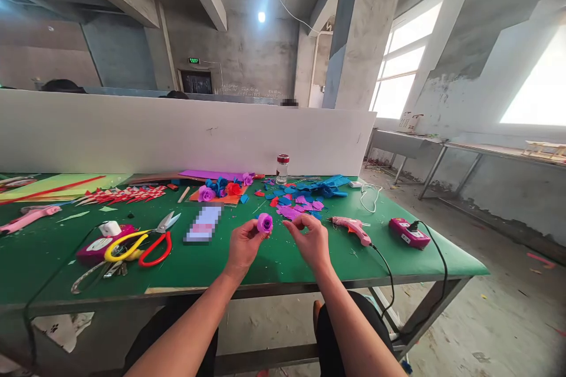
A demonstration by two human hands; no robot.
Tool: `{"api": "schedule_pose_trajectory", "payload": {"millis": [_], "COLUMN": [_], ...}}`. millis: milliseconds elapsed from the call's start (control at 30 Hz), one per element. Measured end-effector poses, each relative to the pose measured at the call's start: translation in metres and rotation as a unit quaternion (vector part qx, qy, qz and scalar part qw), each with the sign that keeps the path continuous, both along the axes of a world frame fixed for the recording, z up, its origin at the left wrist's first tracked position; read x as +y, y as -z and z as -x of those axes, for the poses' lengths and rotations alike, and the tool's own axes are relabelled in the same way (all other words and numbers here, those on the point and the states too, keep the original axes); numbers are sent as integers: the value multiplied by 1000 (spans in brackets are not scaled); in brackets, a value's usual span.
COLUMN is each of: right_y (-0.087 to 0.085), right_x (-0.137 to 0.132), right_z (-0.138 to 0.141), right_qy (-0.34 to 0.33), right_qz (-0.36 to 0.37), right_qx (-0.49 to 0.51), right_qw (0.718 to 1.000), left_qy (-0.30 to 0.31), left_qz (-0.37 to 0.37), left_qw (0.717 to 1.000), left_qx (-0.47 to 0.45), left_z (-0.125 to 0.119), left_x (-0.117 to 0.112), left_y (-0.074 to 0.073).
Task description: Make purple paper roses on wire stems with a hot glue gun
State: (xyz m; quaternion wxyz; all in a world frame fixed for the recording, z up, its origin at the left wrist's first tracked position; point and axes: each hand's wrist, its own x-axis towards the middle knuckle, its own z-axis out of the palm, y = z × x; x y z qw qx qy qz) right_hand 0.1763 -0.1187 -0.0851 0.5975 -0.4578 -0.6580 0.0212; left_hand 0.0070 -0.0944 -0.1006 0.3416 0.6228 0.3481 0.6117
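Observation:
My left hand pinches a small purple paper rose with a dark centre, its opening turned up towards me. Just right of the rose is my right hand, thumb and forefinger pressed together. Whether anything sits between those fingertips I cannot make out. Loose purple paper petals lie behind my hands, and blue paper pieces are scattered beyond them. A pink glue gun rests on the green table to the right of my right hand. Behind my left hand are a finished-looking purple rose and a red one.
Scissors with yellow and red handles lie left, beside a phone. A purple power strip sits right, its cord hanging over the edge. A red-capped glass jar stands before the white partition.

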Motion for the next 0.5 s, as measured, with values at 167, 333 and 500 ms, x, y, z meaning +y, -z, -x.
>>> {"api": "schedule_pose_trajectory", "payload": {"millis": [167,333,500], "right_y": [-7,-6,-4], "right_x": [-12,-18,-16], "right_z": [12,23,26], "right_qy": [-38,-34,-24], "right_qz": [-72,-81,-65], "right_qx": [-58,-71,-72], "right_qw": [995,994,995], "left_qy": [11,18,39], "left_qz": [36,45,51], "left_qw": [998,997,995], "left_qx": [-47,-62,-75], "left_z": [-2,-4,-5], "left_x": [-1,-3,-4], "left_y": [-1,-3,-2]}}
